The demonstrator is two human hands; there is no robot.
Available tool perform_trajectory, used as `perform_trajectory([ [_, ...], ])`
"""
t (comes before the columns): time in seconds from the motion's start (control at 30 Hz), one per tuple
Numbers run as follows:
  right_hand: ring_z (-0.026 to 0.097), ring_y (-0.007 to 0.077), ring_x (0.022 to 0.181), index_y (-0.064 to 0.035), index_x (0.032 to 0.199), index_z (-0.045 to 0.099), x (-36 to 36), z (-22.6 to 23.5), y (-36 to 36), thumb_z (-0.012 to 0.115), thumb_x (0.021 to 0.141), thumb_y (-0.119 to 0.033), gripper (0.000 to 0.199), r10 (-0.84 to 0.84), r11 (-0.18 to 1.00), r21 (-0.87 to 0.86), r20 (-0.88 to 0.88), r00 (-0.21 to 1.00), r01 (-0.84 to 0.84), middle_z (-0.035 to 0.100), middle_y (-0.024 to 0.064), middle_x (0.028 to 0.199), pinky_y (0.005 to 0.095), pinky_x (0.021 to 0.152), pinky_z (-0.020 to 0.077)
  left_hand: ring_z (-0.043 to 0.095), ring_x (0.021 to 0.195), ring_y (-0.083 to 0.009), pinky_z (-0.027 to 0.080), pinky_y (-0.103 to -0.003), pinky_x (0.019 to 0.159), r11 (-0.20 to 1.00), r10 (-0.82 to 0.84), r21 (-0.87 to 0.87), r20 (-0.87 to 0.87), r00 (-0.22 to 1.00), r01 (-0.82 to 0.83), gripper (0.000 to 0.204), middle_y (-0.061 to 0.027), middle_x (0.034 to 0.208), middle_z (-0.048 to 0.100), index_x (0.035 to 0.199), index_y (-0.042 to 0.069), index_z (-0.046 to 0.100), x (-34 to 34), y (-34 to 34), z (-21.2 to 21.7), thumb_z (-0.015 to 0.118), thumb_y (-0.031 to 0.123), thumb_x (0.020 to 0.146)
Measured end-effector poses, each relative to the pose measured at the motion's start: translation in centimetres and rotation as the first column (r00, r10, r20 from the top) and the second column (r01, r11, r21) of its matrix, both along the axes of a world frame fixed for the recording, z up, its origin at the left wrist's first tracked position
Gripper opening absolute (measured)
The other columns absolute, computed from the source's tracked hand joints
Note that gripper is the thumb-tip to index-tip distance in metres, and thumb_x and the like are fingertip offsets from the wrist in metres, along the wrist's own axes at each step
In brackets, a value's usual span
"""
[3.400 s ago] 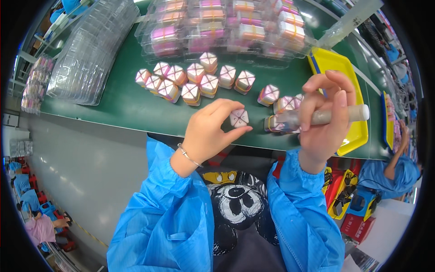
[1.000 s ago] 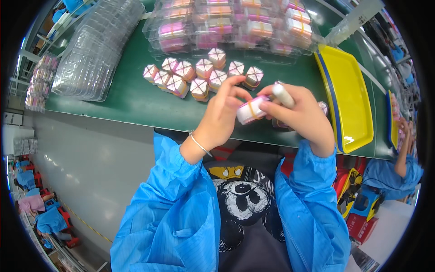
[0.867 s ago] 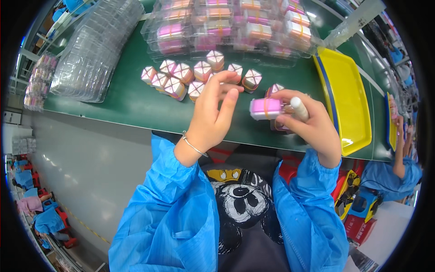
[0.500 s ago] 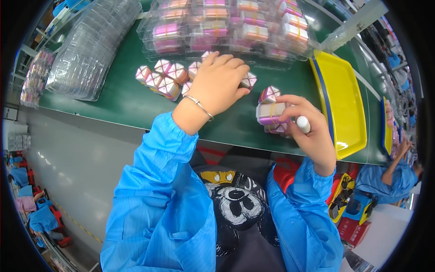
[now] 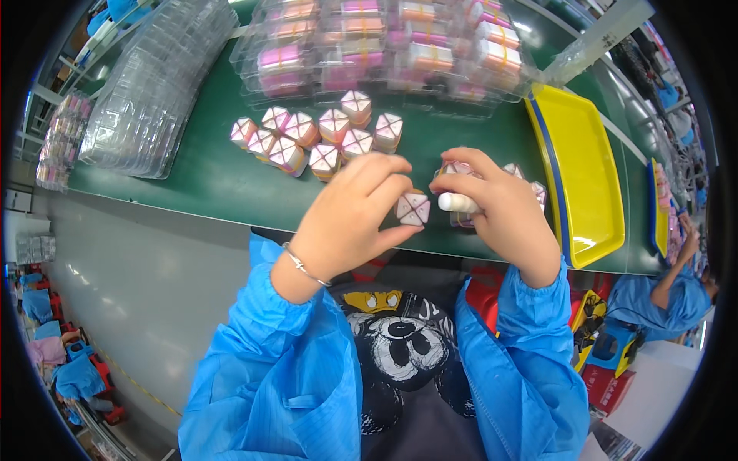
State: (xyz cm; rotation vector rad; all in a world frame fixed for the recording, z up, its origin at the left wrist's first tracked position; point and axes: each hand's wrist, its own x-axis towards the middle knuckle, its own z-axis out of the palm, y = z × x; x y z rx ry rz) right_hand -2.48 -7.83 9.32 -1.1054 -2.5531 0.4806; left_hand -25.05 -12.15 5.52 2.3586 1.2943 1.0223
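Note:
My left hand [image 5: 350,219] pinches a small pink-and-white box [image 5: 413,208] with a crossed ribbon pattern, held just above the near edge of the green belt [image 5: 207,173]. Right beside it, my right hand [image 5: 503,211] grips a white cylindrical stick [image 5: 459,202], its tip close to the box, with another small box [image 5: 456,167] partly hidden under its fingers. Several like boxes [image 5: 323,138] lie in a cluster on the belt, farther away and to the left.
Clear plastic packs holding pink boxes [image 5: 384,46] fill the belt's far side. Stacked empty clear trays [image 5: 150,92] stand at the left. A yellow tray [image 5: 580,173] lies at the right. Another person in blue [image 5: 661,292] works at far right.
My left hand reached out to the cluster, then came back holding a fresh box. My right hand set its earlier box down and kept the white stick.

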Motion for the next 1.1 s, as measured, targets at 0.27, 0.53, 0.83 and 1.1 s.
perform_trajectory([
  [0.27,0.067,0.0343,0.093,-0.0124,0.107,0.067,-1.0,-1.5,0.8,0.060,0.074,0.006,0.039,0.046,0.999,-0.002,0.028,0.999,-0.046,0.061,0.0093,0.124,0.0424,0.076,0.0548,0.072,0.090,-0.0241,0.056,-0.032,0.081,0.952,0.132,-0.306,0.347,0.928,-0.021,0.042,-0.0114,0.096,0.070,0.108,0.003,0.061,1.3,-0.3,-5.4,0.084,0.017,0.075],
  [0.53,0.067,0.0275,0.082,-0.0082,0.114,0.065,-1.5,-0.2,1.8,0.062,0.084,-0.001,0.031,0.008,0.989,0.145,-0.310,0.951,0.039,0.064,0.0117,0.112,0.0351,0.068,0.0527,0.071,0.087,-0.0252,0.056,-0.032,0.076,0.980,0.114,-0.187,0.240,0.964,-0.070,0.047,-0.0105,0.102,0.072,0.115,0.008,0.067,1.6,-0.5,-5.7,0.085,0.020,0.073],
  [0.83,0.042,0.0021,0.046,-0.0003,0.110,0.057,-4.9,-0.2,-0.4,0.051,0.103,-0.018,0.020,-0.163,0.963,-0.194,-0.972,0.170,-0.188,0.060,0.0076,0.079,0.0178,0.042,0.0311,0.072,0.085,-0.0219,0.056,-0.032,0.075,0.968,0.132,-0.244,0.310,0.942,-0.056,0.044,-0.0107,0.097,0.072,0.111,0.006,0.068,1.8,-0.4,-5.7,0.086,0.018,0.072],
  [1.1,0.045,0.0020,0.057,0.0009,0.118,0.056,-6.7,-2.3,-0.2,0.057,0.100,-0.016,0.025,-0.141,0.868,-0.267,-0.941,0.307,-0.418,0.059,0.0036,0.079,0.0185,0.048,0.0350,0.070,0.082,-0.0261,0.055,-0.034,0.072,0.973,0.126,-0.224,0.304,0.944,-0.057,0.038,-0.0105,0.090,0.071,0.104,0.006,0.068,1.6,-0.4,-5.5,0.084,0.021,0.072],
])
